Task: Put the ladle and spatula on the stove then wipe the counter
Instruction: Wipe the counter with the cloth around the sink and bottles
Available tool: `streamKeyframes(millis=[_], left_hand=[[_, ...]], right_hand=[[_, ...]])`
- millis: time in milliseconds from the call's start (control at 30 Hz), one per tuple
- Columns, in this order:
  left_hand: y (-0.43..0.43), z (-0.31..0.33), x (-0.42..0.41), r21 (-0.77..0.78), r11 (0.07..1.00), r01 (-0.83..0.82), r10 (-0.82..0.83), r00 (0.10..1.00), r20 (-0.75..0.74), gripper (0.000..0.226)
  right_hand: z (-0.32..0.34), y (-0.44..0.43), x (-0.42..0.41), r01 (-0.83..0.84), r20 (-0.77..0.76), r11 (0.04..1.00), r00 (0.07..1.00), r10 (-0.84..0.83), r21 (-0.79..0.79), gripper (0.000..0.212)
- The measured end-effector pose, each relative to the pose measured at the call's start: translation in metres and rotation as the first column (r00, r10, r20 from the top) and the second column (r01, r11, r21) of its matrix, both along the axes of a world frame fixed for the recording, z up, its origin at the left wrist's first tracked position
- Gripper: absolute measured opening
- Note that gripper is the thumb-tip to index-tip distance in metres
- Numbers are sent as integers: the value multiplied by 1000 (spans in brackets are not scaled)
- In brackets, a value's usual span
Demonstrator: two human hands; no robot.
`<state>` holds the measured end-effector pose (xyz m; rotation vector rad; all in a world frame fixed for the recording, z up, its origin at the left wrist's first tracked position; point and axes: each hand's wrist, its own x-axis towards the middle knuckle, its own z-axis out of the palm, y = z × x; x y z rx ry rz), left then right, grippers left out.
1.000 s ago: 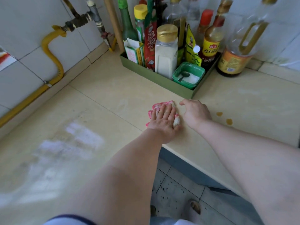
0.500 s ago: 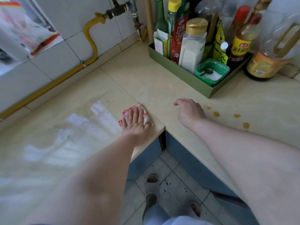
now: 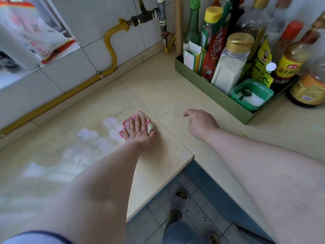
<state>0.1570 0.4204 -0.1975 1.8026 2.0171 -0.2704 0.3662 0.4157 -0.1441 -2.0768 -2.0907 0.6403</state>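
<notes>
A: Counter point(image 3: 153, 88) surface is seen as pale cream stone with a thin seam running from 11 o'clock down toward 4 o'clock. How is the cloth point(image 3: 139, 121) described?

B: It is seen as a small bunched rag, white with pink edging, pressed flat against the counter just left of that seam. It is covered in large part by the left hand point(image 3: 140, 132), whose fingers are spread and laid flat on top of it, pinning it down rather than being closed around it.

A: And the right hand point(image 3: 200, 123)?

B: It is placed at 3 o'clock from the cloth, apart from it, with the fingers loosely curled and nothing held. Whether the palm is touching the counter cannot be told.

A: What is noted on the surface itself?

B: Pale glossy patches are seen at 9 o'clock and 8 o'clock from the cloth, spreading toward the lower left. A small yellowish spot point(image 3: 243, 134) is visible at 3 o'clock, beyond the right forearm.

A: What is found farther back?

B: A green tray point(image 3: 211, 88) is set at 1 o'clock from the hands, packed with bottles, packets and a gold-capped jar point(image 3: 232, 62); a green tub point(image 3: 252, 94) of white grains with a spoon is held in its near corner. A yellow hose point(image 3: 110, 55) is run along the tiled wall at 11 o'clock.
</notes>
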Motion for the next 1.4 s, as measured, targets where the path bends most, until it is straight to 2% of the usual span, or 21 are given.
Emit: streamKeyframes(millis=[233,467,667,867,967,1133,1400], left_hand=[[93,2,-20,15,998,60,-59,997,-41,76],[178,-1,-25,79,991,112,-108,993,-55,76],[236,-4,-21,146,982,120,-119,993,-16,75],[293,-4,14,186,981,46,-56,997,51,70],[314,1,33,167,984,58,-73,994,82,69],[318,-2,61,185,938,292,-299,954,13,64],[261,-6,77,130,914,384,-387,922,4,66]], right_hand=[[-13,68,-21,-37,-34,999,999,37,8,37],[-21,125,-26,45,-47,995,998,-41,90,36],[-31,136,-16,21,-52,993,999,-14,120,38],[-36,135,1,22,-73,990,997,-12,140,39],[-35,139,6,27,-83,986,996,-13,164,41],[-33,150,16,56,-90,986,995,-42,157,44],[-29,124,28,86,-94,996,992,-84,19,45]])
